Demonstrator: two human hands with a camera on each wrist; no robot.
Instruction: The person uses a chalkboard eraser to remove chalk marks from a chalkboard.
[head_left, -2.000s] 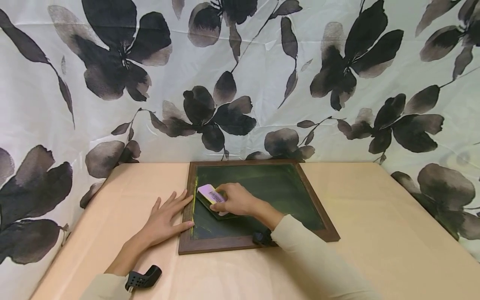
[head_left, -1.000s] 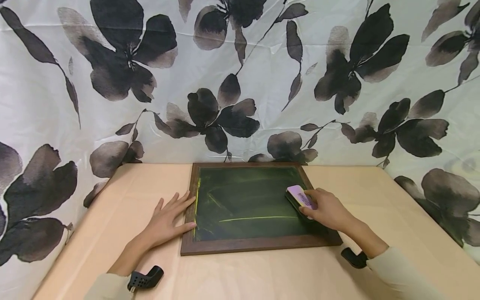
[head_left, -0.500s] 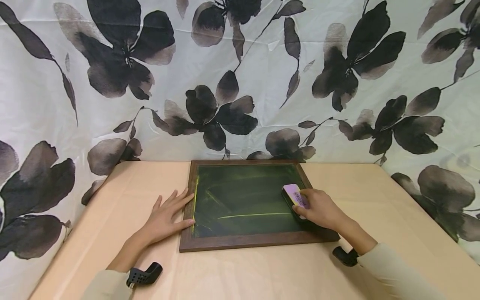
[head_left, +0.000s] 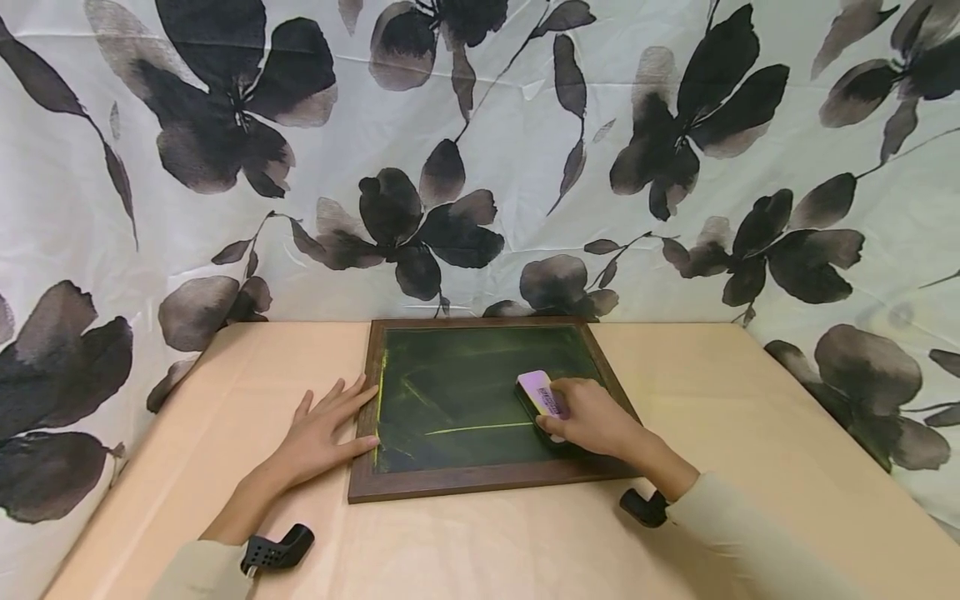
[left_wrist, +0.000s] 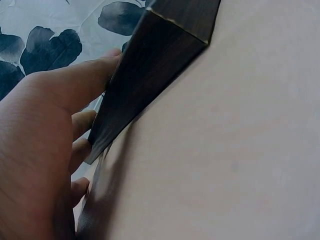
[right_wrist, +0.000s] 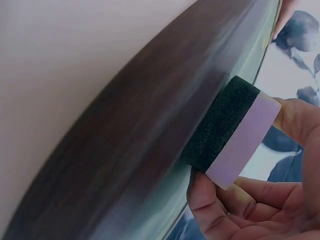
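Note:
A chalkboard [head_left: 465, 375] in a dark wooden frame lies on the table, with a yellow chalk line [head_left: 480, 428] low across it and fainter smears to the left. My right hand [head_left: 596, 421] grips a chalkboard eraser [head_left: 542, 396] with a lilac back and dark felt, right of the board's middle. In the right wrist view the felt side of the eraser [right_wrist: 222, 122] faces the board, thumb and fingers on either side. My left hand [head_left: 315, 437] rests with spread fingers on the left of the frame; the left wrist view shows its fingertips at the frame's edge [left_wrist: 150, 65].
A peach-coloured cloth covers the table [head_left: 705, 375] around the board. Behind it hangs a white curtain [head_left: 540, 183] with dark flowers. Black wrist cameras [head_left: 277, 550] are strapped to both forearms. More yellow chalk runs along the board's left inner edge.
The right hand swept the eraser from the board's left side to its right, then came back leftward toward the middle. The lower chalk line came into view. The left hand stayed on the frame.

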